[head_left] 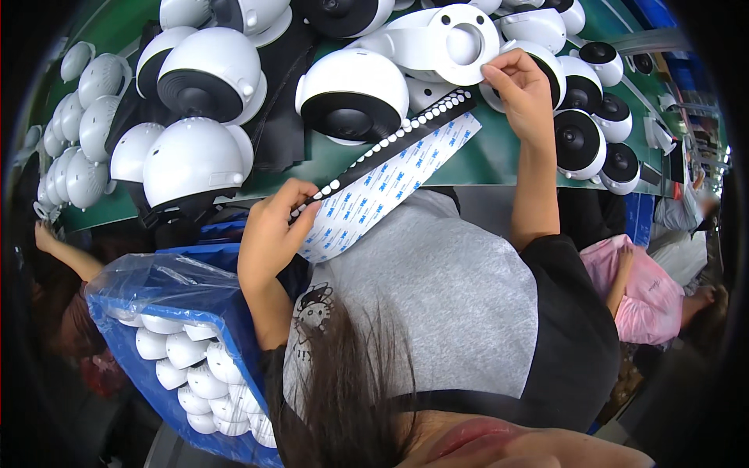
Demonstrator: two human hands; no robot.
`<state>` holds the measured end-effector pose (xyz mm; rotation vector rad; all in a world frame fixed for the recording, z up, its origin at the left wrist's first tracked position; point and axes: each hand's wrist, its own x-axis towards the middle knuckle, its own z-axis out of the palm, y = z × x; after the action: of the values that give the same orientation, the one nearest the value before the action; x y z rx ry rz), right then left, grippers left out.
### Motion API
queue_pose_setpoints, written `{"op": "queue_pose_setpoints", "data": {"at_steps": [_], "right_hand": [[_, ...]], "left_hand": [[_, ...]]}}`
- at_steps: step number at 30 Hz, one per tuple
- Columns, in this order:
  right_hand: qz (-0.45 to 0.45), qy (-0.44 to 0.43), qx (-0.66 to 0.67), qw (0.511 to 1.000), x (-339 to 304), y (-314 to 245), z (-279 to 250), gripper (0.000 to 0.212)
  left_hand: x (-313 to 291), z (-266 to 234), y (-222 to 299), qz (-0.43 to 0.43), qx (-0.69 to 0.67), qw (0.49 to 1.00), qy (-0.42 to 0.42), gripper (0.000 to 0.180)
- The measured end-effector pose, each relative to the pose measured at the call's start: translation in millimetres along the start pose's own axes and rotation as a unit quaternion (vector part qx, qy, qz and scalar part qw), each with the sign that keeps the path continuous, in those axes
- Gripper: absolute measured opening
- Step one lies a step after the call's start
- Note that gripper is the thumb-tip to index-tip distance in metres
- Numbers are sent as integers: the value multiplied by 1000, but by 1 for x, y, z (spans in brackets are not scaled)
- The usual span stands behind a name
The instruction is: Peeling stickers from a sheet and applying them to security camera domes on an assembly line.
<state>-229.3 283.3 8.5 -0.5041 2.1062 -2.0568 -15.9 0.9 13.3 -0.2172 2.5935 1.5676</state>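
My left hand [273, 230] is closed on a long sheet of adhesive pads. A black strip dotted with white round pads [382, 144] runs along it, and white backing paper with blue print [390, 187] hangs beside that strip. The sheet slants from my left fingers up toward the right, over the table edge. My right hand [527, 93] pinches the rim of a white camera mount [466, 43], whose round base shows dark round spots and a central recess. Whether a small pad sits between those fingertips I cannot tell. A white dome camera with a black face [353, 95] lies just left of the mount.
More white-and-black dome cameras [204, 74] crowd the green table [312, 168]. White shells [100, 78] stand stacked at the far left. A blue bin [168, 390] lined with clear plastic holds white domes at my left. A person in pink [644, 288] sits at the right.
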Motion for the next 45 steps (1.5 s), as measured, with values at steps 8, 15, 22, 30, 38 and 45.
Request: {"op": "queue_pose_setpoints", "data": {"at_steps": [8, 15, 22, 30, 38, 45], "right_hand": [[56, -36, 117, 991, 12, -7, 2, 19], [-176, -41, -236, 955, -37, -59, 80, 10], [-342, -333, -266, 837, -50, -51, 159, 19], [-396, -366, -340, 770, -49, -48, 158, 22], [-251, -357, -197, 878, -32, -67, 101, 14], [-6, -97, -123, 988, 2, -57, 29, 8]], "left_hand": [[-3, 2, 5, 18, 84, 995, 59, 16], [1, -3, 15, 58, 10, 996, 63, 21], [-1, -6, 20, 75, 33, 994, 77, 22], [-2, -8, 18, 48, 34, 998, 26, 22], [-3, -10, 13, 2, 27, 999, 19, 21], [-1, -6, 7, 24, -28, 999, 38, 19]]}}
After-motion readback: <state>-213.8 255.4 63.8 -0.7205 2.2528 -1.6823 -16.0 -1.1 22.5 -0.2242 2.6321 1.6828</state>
